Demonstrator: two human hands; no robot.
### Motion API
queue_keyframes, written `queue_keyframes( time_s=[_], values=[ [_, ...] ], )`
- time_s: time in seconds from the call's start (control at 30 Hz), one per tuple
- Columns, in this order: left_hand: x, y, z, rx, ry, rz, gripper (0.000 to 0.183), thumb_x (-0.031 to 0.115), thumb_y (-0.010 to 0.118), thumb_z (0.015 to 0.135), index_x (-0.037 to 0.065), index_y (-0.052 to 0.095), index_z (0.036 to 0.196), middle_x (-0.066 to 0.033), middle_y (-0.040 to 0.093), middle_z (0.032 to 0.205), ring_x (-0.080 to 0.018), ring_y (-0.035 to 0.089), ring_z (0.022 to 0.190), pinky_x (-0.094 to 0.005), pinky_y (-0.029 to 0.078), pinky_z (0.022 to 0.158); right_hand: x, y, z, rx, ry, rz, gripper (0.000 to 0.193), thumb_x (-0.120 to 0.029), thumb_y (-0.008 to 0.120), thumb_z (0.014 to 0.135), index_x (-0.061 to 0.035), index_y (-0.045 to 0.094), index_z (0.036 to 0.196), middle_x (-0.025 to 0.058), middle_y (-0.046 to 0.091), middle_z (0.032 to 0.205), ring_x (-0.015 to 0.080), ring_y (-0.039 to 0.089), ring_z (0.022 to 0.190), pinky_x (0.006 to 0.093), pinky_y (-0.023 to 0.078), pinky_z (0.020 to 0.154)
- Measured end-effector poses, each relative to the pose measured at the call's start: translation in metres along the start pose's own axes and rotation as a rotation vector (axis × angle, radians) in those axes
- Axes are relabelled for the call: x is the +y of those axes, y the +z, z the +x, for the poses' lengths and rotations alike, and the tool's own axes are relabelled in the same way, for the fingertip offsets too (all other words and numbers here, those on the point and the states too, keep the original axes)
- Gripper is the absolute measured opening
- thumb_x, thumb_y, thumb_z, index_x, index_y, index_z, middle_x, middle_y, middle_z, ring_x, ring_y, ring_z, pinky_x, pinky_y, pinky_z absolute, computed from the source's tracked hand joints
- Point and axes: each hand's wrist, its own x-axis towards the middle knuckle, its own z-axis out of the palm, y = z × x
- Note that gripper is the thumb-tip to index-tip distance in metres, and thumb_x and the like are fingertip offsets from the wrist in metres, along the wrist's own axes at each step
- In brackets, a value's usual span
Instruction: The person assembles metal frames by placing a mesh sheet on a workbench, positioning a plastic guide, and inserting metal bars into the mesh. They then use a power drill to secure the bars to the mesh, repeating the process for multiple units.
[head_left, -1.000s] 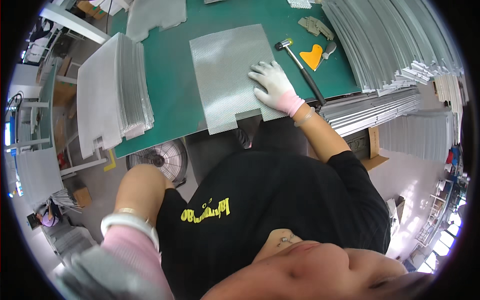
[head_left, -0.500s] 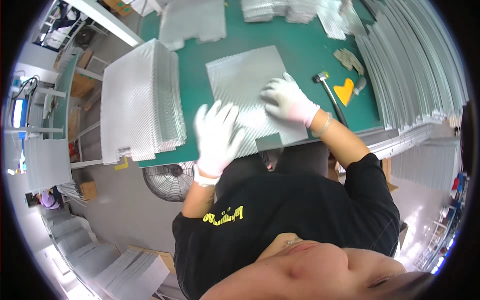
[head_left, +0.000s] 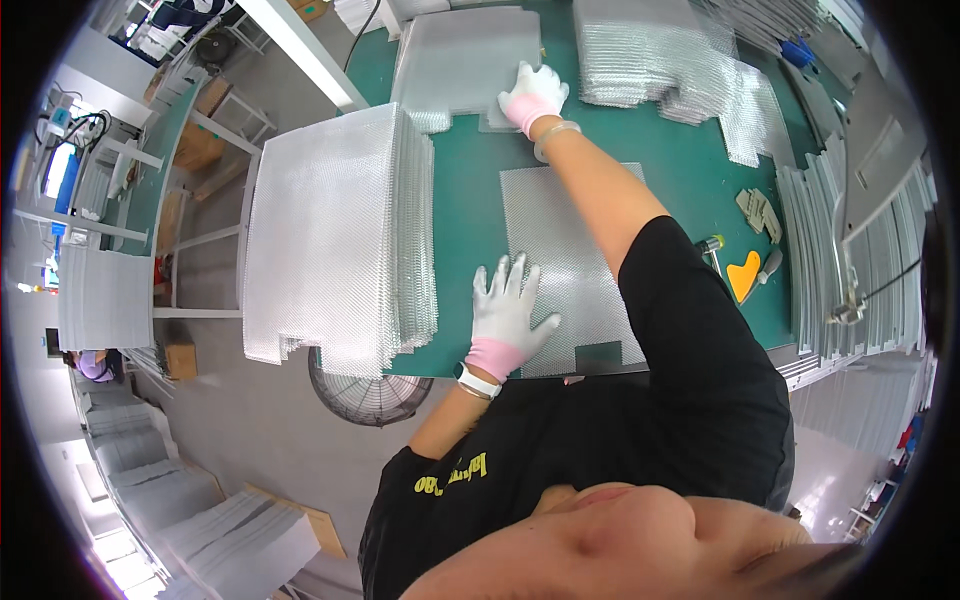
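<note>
A silvery mesh sheet point(head_left: 575, 235) with a notch in its near edge lies flat on the green tabletop point(head_left: 465, 200) before me. My left hand point(head_left: 508, 312), in a white glove with a pink cuff, rests open on its left side, fingers spread. Reaching across the table, my right hand point(head_left: 533, 97) is at the right edge of a far mesh sheet point(head_left: 465, 60); its gloved fingers are apart, with no object visible in them. My right arm and sleeve cover part of the near sheet.
At the left stands a tall stack of mesh sheets point(head_left: 325, 235); another stack point(head_left: 650, 60) is at the far right. A hammer point(head_left: 712, 244), partly hidden, a yellow scraper point(head_left: 743, 276) and a glove point(head_left: 760, 214) lie at right. Upright panels point(head_left: 850, 250) line that side.
My right hand has left the near sheet and reached forward to the far sheet. My left hand stays on the near sheet's left side. The view has shifted, showing more of the far table.
</note>
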Motion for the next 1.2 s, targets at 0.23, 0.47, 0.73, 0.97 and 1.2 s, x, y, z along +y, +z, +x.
queue_keyframes(
  time_s=[0.23,0.47,0.73,0.97,1.2],
  values=[
    [0.001,0.001,0.002,-0.006,0.023,-0.002,0.082,0.055,0.060,0.089,0.004,0.041,0.150,-0.0216,0.035,0.158,-0.0383,0.027,0.149,-0.0574,0.013,0.121,0.001,-0.024,0.024,0.350,-0.182,0.494,0.065,-0.019,0.070,0.079,-0.0138,0.053,0.141,0.0218,0.054,0.132,0.0395,0.058,0.118,0.0472,0.047,0.104],
    [-0.010,0.006,0.009,0.009,0.046,-0.017,0.086,0.056,0.062,0.087,0.005,0.040,0.151,-0.0210,0.031,0.160,-0.0383,0.024,0.150,-0.0572,0.011,0.122,0.019,-0.158,0.006,0.339,-0.637,1.054,0.053,-0.004,0.069,0.085,-0.0006,0.058,0.136,0.0117,0.066,0.125,0.0171,0.060,0.113,0.0306,0.047,0.100],
    [-0.034,-0.003,0.013,0.616,-0.052,-1.009,0.084,0.030,0.068,0.094,-0.002,0.022,0.156,-0.0233,0.030,0.160,-0.0352,0.030,0.149,-0.0441,0.023,0.123,0.113,-0.194,-0.134,0.277,-0.408,1.160,0.055,0.002,0.065,0.090,0.0006,0.050,0.142,0.0107,0.064,0.127,0.0119,0.062,0.104,0.0266,0.051,0.091],
    [-0.008,-0.036,0.004,0.752,-0.078,-1.425,0.063,0.037,0.040,0.109,-0.001,0.022,0.156,-0.0221,0.032,0.159,-0.0322,0.031,0.149,-0.0439,0.024,0.122,0.131,-0.203,-0.157,0.190,-0.383,1.222,0.055,-0.004,0.066,0.091,-0.0014,0.049,0.143,0.0096,0.062,0.124,0.0164,0.064,0.102,0.0287,0.052,0.090],
    [0.029,-0.054,-0.054,0.473,-0.201,-1.246,0.083,0.033,0.074,0.091,-0.003,0.032,0.153,-0.0153,0.064,0.121,-0.0099,0.060,0.075,-0.0258,0.053,0.067,0.193,-0.161,-0.298,-0.078,-0.111,1.229,0.058,0.000,0.063,0.093,0.0052,0.042,0.147,0.0160,0.057,0.140,0.0206,0.057,0.126,0.0325,0.047,0.105]
  ],
)
